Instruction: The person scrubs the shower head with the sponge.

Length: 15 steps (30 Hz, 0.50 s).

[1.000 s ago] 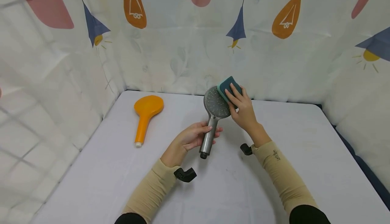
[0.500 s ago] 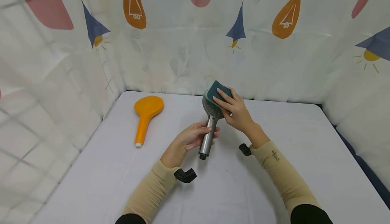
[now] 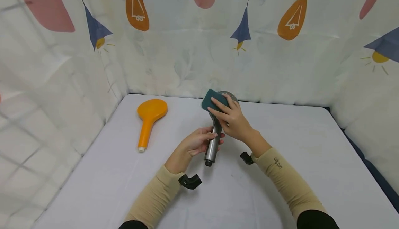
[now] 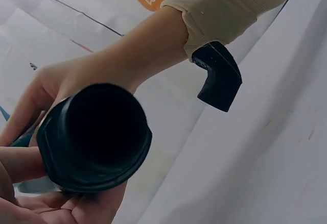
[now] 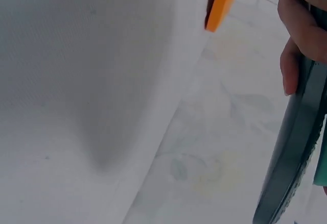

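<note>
In the head view my left hand grips the metallic grey shower head by its handle, thumb across the front. The shower head is tilted up above the white table. My right hand holds a teal sponge, fingers spread over its back, against the spray face. Sponge and fingers hide most of that face; its upper right rim shows. Seen from the left wrist, the dark open end of the handle fills the middle. The right wrist view shows the shower head's side and the sponge's green edge.
An orange shower-head-shaped piece with a white tip lies on the white table, left of both hands. Printed white cloth walls close in the back and sides. A small black camera sticks out from each wrist.
The right hand has swept the sponge left and downward across the shower head's face, uncovering its right side. The left hand stays nearly in place, with the handle's lower end slightly lower.
</note>
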Each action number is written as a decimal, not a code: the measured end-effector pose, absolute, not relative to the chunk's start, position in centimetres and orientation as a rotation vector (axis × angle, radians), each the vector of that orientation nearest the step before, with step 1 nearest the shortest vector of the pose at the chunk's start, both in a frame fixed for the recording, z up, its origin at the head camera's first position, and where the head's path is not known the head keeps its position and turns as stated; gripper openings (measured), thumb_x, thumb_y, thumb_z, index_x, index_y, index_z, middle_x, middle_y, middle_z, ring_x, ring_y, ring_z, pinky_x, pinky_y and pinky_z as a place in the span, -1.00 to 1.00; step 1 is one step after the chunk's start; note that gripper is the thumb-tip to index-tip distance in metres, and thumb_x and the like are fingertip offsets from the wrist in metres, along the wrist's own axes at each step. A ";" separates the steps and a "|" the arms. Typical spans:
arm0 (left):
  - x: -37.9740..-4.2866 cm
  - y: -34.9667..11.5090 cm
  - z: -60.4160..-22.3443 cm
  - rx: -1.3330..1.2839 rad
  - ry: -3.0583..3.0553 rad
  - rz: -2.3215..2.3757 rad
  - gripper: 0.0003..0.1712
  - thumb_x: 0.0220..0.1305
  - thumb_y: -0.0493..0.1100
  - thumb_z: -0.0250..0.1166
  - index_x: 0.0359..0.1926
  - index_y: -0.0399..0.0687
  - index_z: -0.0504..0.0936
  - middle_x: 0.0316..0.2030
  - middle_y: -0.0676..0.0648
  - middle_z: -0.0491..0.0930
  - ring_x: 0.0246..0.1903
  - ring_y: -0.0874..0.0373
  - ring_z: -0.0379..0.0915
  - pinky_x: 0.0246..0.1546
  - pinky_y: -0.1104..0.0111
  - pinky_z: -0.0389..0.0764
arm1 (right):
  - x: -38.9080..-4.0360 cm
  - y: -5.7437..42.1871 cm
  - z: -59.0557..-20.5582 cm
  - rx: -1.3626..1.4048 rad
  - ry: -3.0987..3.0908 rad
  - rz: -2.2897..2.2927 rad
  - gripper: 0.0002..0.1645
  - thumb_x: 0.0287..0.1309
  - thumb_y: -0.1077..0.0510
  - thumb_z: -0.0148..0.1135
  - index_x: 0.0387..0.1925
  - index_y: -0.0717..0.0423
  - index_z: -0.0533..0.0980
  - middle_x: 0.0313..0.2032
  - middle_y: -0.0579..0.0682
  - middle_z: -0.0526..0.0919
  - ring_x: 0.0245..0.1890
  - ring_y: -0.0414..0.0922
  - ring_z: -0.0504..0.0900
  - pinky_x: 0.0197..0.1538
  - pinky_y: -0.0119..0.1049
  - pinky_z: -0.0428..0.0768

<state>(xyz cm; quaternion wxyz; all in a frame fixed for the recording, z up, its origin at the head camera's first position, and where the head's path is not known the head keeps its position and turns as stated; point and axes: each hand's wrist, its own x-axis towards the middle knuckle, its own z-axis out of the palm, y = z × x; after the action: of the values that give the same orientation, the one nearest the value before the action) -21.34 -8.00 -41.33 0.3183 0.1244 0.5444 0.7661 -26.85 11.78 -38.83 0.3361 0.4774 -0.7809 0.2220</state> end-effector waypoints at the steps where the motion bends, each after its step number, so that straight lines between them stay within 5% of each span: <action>1: -21.3 -8.0 -41.3 0.326 1.430 2.018 -0.40 0.60 -0.36 -0.13 0.55 -0.43 0.01 0.25 -0.25 0.41 -0.05 0.19 0.57 -0.07 0.28 0.64 | -26.8 11.6 -38.7 1.271 -2.038 0.561 -0.47 0.18 0.41 0.37 0.21 0.15 0.62 0.33 0.25 0.48 0.36 0.46 0.28 0.14 0.47 0.37; 15: -21.2 -8.0 -41.1 0.302 1.447 2.014 -0.41 0.61 -0.35 -0.13 0.55 -0.41 0.02 0.25 -0.24 0.42 -0.05 0.23 0.57 -0.01 0.23 0.63 | -29.0 14.7 -38.6 0.794 -2.183 0.968 -0.47 0.28 0.46 0.26 0.28 0.28 0.53 0.40 0.26 0.38 0.40 0.33 0.28 0.28 0.28 0.39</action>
<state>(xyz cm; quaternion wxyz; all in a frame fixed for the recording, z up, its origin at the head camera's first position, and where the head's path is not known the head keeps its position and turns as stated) -21.23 -7.99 -41.14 0.3159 0.1147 0.5496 0.7649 -28.99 14.66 -38.60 0.3077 0.3004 -0.8254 0.3659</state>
